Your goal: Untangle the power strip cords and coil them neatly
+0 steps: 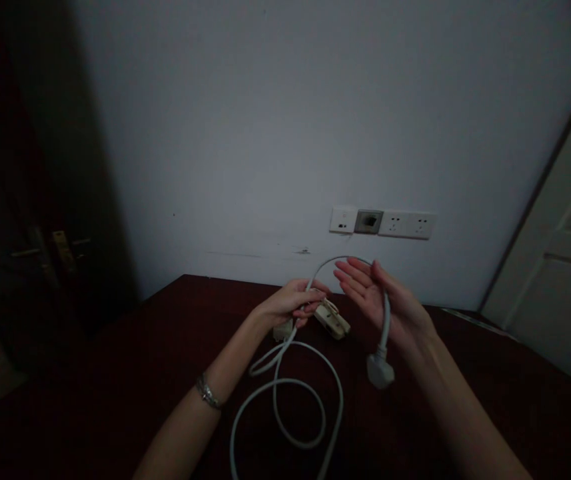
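Observation:
A pale power cord [338, 380] runs in loose loops over the dark red tabletop and up to both hands. My left hand [292, 300] is closed around the cord, just in front of a small off-white power strip [332, 321]. My right hand [390, 303] is raised with its palm turned up and its fingers stretched. The cord passes under its thumb and across the palm, so the hand holds it there. From that hand the cord's chunky plug [380, 371] hangs down above the table. A small pale block [282, 330] lies partly hidden behind my left hand.
Wall sockets [405, 225] and a grey wall plate [368, 221] are set in the white wall above the dark red table [165, 320]. At the left stands a dark door with a brass handle [62, 250]; a white door [565, 267] is at the right.

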The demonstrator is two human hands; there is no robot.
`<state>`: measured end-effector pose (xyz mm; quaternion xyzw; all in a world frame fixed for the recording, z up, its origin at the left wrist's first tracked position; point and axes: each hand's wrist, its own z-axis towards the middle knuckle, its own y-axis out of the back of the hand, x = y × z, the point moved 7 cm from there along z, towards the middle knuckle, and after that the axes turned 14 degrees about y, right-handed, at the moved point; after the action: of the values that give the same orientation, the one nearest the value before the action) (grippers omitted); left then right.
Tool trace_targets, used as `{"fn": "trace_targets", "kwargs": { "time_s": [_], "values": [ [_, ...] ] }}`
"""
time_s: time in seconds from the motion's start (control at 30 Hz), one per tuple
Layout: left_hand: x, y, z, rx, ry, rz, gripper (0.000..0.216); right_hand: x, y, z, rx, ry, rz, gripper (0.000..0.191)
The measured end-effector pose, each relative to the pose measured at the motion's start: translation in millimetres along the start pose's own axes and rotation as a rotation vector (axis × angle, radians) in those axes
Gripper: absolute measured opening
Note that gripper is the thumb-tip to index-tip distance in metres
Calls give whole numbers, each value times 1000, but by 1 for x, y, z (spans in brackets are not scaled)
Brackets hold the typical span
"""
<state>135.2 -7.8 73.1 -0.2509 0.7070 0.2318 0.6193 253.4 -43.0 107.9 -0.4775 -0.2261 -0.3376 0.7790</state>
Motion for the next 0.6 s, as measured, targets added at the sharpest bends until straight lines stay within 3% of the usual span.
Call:
{"fn": "trace_targets", "kwargs": {
  "time_s": [0.13,0.23,0.33,0.4,0.5,0.6],
  "values": [
    [23,-30,-3,161,184,441,31,36,35,13,-150,272,27,27],
    [33,-48,-7,52,80,995,14,45,56,17,-229,335,15,29],
    [29,-64,-15,-210,-64,1402,14,26,59,19,-203,212,-57,28],
    [22,-76,-22,-301,-143,1537,16,3,51,18,-111,70,-115,24],
    [2,-87,-32,-312,-296,1554,16,-32,36,10,43,-156,-166,23],
    [-18,-85,-40,-268,-427,1414,13,-56,28,0,169,-319,-189,26]
  ]
}}
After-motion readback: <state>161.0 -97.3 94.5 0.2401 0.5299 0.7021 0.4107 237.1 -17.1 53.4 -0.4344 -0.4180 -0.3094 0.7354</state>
